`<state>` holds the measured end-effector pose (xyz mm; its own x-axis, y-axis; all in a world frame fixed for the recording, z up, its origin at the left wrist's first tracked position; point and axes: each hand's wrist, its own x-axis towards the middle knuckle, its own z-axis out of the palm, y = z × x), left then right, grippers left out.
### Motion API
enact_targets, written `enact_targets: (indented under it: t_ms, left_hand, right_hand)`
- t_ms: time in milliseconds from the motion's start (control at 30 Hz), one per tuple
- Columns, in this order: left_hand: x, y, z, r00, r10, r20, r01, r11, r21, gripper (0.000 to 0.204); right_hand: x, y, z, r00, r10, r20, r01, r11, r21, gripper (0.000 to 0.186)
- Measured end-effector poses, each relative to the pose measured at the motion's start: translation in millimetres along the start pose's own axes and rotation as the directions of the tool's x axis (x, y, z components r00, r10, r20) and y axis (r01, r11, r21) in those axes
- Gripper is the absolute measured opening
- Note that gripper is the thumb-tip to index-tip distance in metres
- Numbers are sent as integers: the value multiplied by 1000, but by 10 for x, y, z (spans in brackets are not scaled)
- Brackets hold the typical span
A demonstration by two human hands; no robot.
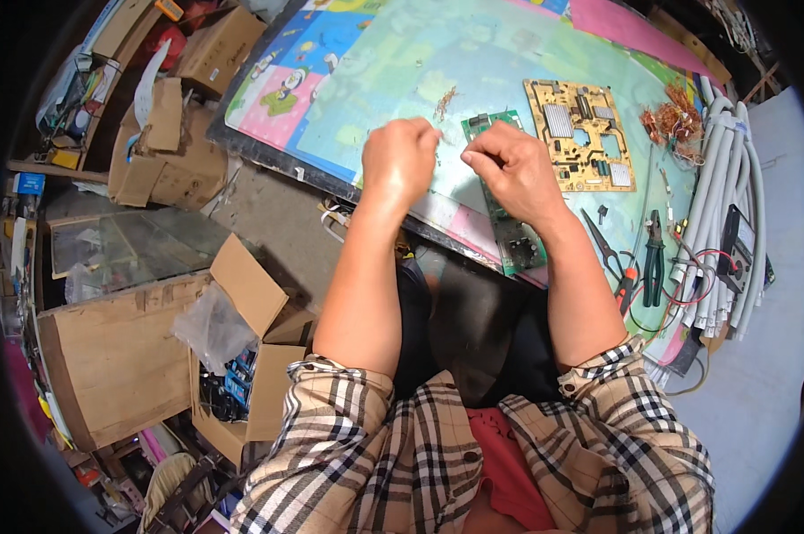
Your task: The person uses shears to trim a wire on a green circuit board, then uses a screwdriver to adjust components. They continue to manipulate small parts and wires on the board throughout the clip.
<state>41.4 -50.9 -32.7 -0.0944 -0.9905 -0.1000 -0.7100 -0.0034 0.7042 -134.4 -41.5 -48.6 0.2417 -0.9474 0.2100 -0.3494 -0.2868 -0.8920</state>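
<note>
Both hands are raised above the near part of a table, side by side and a little apart. My left hand [400,163] is closed, thumb and fingers pinched together; what it holds, if anything, is too small to make out. My right hand [511,171] is pinched too, its fingertips toward the left hand, and I cannot make out anything in it. Beneath the right hand lies a long green circuit board [516,242], partly covered by the hand and forearm. Just beyond the hands is a small heap of copper wire bits [445,104].
A tan circuit board [562,156] lies right of my hands. Nearer are scissors [603,247], green-handled pliers [654,267] and a black meter [737,238] with leads. A copper wire tangle [674,123] and bundled grey tubes [721,169] line the right. Cardboard boxes [273,383] stand left.
</note>
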Motion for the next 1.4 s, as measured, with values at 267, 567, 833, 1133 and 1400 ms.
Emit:
enact_targets:
  t_ms: [267, 567, 833, 1133, 1400]
  left_hand:
    - [-16, 105, -188, 990, -11, 143, 98, 783, -614, 16]
    - [-47, 196, -195, 937, 107, 333, 79, 863, -498, 19]
    - [-1, 22, 48, 990, -141, 16, 141, 987, -72, 17]
    - [37, -135, -123, 967, -221, 127, 244, 946, -212, 17]
    - [4, -33, -107, 911, -101, 399, 278, 866, -417, 21]
  right_hand:
    - [10, 23, -96, 969, 222, 109, -243, 934, 263, 16]
    - [-4, 295, -96, 976, 214, -47, -204, 967, 153, 17]
    - [-77, 83, -38, 996, 90, -21, -87, 991, 102, 21]
    - [-164, -162, -132, 869, 122, 479, -285, 916, 284, 33]
    - [-162, 119, 163, 951, -309, -10, 285, 891, -352, 29]
